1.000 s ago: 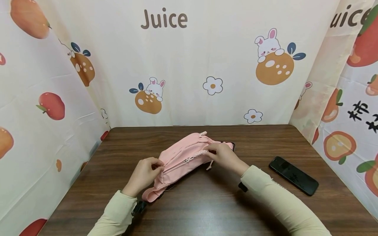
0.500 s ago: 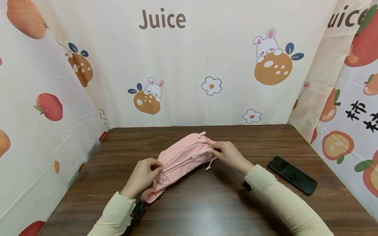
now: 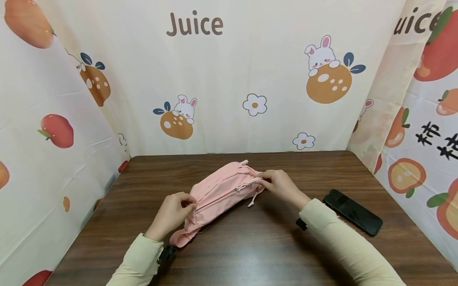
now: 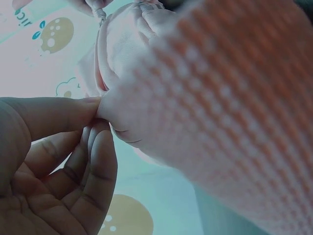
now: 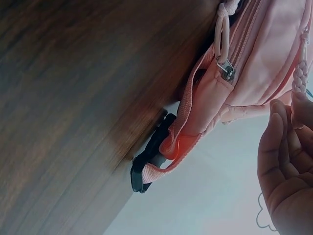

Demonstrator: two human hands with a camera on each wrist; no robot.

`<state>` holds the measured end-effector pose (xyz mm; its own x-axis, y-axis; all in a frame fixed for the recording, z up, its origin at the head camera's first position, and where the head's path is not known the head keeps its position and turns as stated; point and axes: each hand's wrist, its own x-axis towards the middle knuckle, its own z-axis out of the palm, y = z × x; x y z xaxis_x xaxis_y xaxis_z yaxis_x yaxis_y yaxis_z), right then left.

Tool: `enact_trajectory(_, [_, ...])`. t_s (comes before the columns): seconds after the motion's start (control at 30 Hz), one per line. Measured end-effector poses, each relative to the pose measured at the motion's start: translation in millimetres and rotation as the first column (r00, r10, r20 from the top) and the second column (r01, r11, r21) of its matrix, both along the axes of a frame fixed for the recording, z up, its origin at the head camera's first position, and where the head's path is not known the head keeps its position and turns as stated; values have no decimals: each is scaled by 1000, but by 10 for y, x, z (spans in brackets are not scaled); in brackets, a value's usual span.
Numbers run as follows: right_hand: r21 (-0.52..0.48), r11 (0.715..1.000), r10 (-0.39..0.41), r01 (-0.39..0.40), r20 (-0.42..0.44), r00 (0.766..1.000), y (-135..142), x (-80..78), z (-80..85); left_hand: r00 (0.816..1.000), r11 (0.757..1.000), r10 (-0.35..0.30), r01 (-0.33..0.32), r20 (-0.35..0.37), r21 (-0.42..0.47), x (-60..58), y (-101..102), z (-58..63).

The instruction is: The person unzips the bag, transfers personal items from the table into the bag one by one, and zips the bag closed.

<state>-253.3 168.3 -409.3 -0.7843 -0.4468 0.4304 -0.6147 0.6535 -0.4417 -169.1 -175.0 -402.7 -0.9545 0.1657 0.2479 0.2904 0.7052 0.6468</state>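
A pink waist bag lies slantwise on the table, a slanting zipper facing the near side. My left hand pinches the bag's fabric between thumb and fingertips, at the zipper's left end. With thumb and fingers, my right hand holds the braided zipper pull near the bag's right end; the cord is stretched between slider and fingertips. In the right wrist view a second corded pull hangs at another zipper, and a black buckle sits on the strap end. A pink strap loop rests at the bag's lower left.
A black phone lies on the brown wooden table to the right, beside my right forearm. Printed curtains with fruit and rabbits stand behind the table and along both sides.
My right hand has moved right, drawing the zipper slider along the bag toward its right end. My left hand keeps pinching the same spot. The head view has shifted slightly.
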Motion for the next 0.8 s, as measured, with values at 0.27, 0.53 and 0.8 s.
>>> enact_trajectory(0.27, [-12,999,-47,48,43,998,41,-18,21,1000,1000,4,-4,3,-3,-4,5,1])
enact_trajectory(0.53, [-19,997,-72,73,36,997,128,-55,47,1000,1000,8,-8,-3,-7,-5,3,0])
enact_trajectory(0.8, [-7,991,-135,137,85,987,243,-94,48,1000,1000,7,-7,1,-1,-3,0,11])
